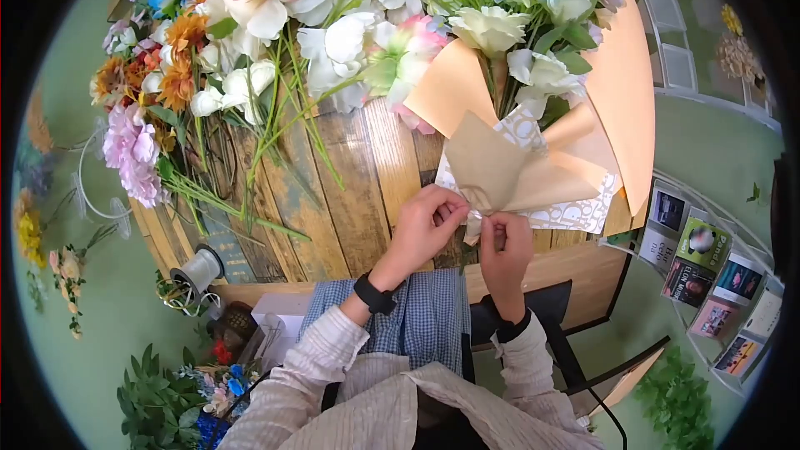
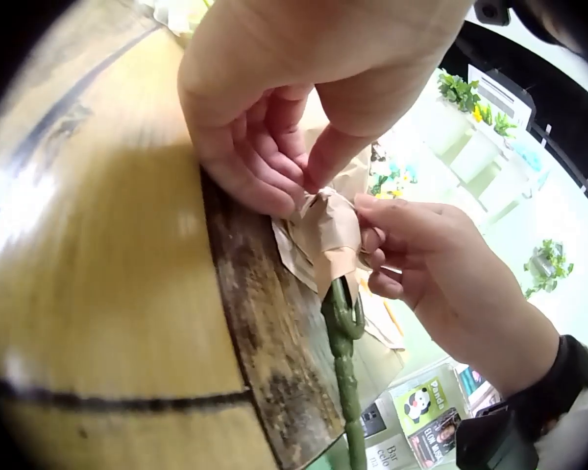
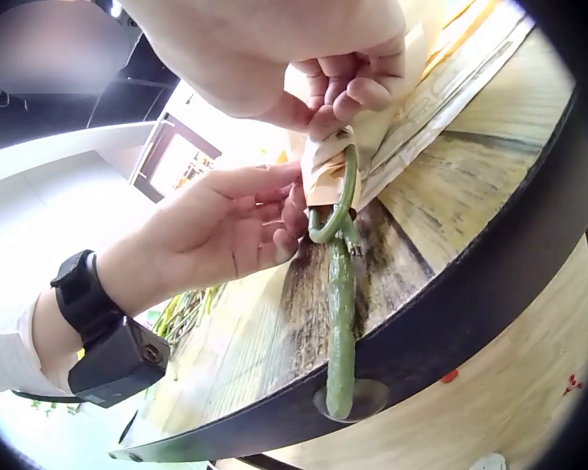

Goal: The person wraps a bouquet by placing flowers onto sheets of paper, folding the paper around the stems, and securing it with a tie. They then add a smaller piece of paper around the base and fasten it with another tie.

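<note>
A bouquet (image 1: 500, 75) of pale artificial flowers lies on the table, wrapped in tan and white-patterned wrapping paper (image 1: 492, 158). At the gathered neck of that paper, my left hand (image 1: 425, 229) pinches it from the left with thumb and fingertips. Opposite it, my right hand (image 1: 507, 252) pinches the same crumpled neck. In the left wrist view, the paper neck (image 2: 331, 230) sits between both sets of fingertips. Thick green stems (image 3: 341, 323) stick out below the paper, one bent into a loop, and reach past the table edge in the right wrist view.
Loose artificial flowers (image 1: 242, 75) with long stems cover the table's (image 1: 358, 192) back and left. Peach paper (image 1: 625, 92) lies at the right. A ribbon spool (image 1: 198, 271) stands at the left edge, and a rack of books (image 1: 704, 275) is on the right.
</note>
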{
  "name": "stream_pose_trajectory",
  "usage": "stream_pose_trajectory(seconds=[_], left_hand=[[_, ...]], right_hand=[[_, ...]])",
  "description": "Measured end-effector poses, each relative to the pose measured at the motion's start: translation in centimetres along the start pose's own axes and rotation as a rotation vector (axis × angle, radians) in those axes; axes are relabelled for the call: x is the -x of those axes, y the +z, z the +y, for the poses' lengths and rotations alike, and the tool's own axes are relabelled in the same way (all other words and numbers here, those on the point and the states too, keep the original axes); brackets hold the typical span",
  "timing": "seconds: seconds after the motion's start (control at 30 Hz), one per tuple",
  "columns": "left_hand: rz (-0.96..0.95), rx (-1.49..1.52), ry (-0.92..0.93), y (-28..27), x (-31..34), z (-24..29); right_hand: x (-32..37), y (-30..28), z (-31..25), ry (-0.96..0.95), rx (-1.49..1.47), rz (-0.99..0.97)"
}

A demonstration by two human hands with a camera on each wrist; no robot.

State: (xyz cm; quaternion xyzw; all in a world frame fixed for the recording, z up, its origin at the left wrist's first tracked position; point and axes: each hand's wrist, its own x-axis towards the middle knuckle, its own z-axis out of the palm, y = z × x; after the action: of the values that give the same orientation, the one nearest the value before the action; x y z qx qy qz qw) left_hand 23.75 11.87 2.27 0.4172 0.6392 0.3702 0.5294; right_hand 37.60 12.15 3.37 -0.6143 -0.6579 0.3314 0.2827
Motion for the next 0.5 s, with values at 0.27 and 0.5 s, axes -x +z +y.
stream_pose_trajectory(seconds=[0.27, 0.5], left_hand=[[0.029, 0.133, -0.139, 0.9, 1.0, 0.1], [-0.114, 0.020, -0.172, 2.8, 4.4, -1.1]], right_hand=[[0.2, -0.7, 0.0, 0.198, -0.098, -0.051], [-0.6, -0.9, 1.5, 0.720, -0.822, -0.210]])
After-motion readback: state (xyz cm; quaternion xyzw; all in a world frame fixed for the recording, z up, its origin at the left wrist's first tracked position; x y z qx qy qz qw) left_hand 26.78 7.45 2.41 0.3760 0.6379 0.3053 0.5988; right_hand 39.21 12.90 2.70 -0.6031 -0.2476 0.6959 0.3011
